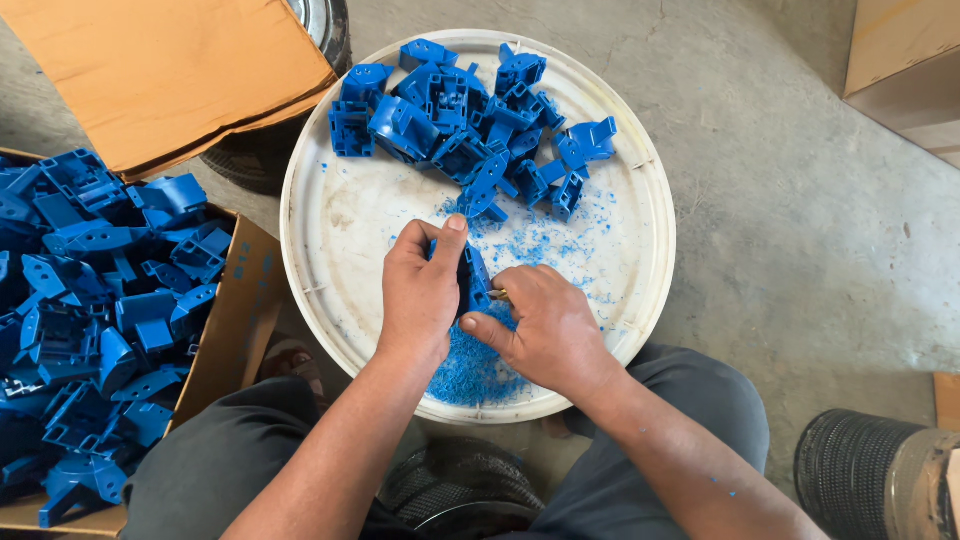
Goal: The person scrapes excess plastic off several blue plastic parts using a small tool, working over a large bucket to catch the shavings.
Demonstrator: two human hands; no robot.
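Observation:
My left hand (420, 290) grips a blue moulded plastic part (474, 278) over a round white lid (330, 220) that rests on my lap. My right hand (545, 325) is closed around a small tool whose tip (497, 295) touches the part's edge; most of the tool is hidden in the fist. Blue shavings (470, 370) lie heaped under both hands and scattered across the lid. A pile of the same blue parts (460, 120) sits at the lid's far side.
A cardboard box (235, 320) at my left holds several more blue parts (90, 300), its flap (170, 70) raised behind. A black ribbed cylinder (850, 470) stands at lower right. Another box (905, 60) is at upper right. Concrete floor (800, 220) surrounds.

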